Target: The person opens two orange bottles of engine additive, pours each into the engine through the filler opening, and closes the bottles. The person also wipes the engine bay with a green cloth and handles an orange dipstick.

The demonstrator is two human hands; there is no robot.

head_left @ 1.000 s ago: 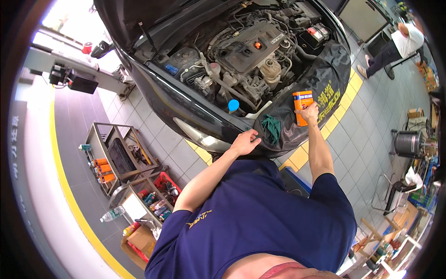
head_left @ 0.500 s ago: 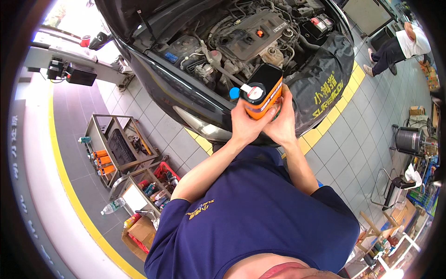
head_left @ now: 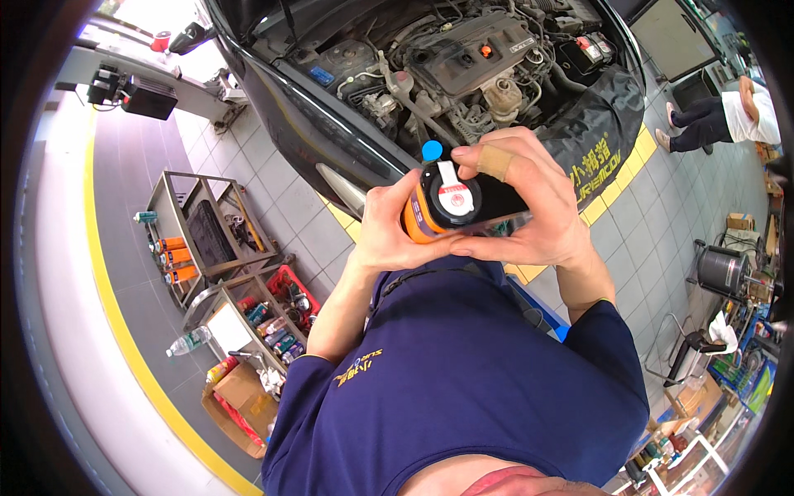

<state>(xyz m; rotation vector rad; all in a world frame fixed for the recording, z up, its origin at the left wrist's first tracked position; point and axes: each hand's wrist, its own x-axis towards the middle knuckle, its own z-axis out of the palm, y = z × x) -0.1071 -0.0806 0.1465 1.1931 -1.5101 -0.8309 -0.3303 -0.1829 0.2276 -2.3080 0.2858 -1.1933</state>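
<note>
Held upright in front of my chest is an orange-and-black plastic bottle, with a white cap on a black collar facing up. My left hand is wrapped round its orange side. My right hand grips the black side from the right, its thumb low and its index finger bent over the top beside the cap's white tab. A tan adhesive plaster circles that index finger. Just beyond the bottle shows a round blue cap, near the front edge of the engine bay.
The car's open engine bay lies ahead, a black fender cover over its front. Metal trolleys with orange bottles and spray cans stand left. Another person stands far right. A reel and a chair are on the right.
The bottle has come nearer my body and turned, its cap side showing larger. My right hand has moved from underneath it to its upper right, index finger at the cap.
</note>
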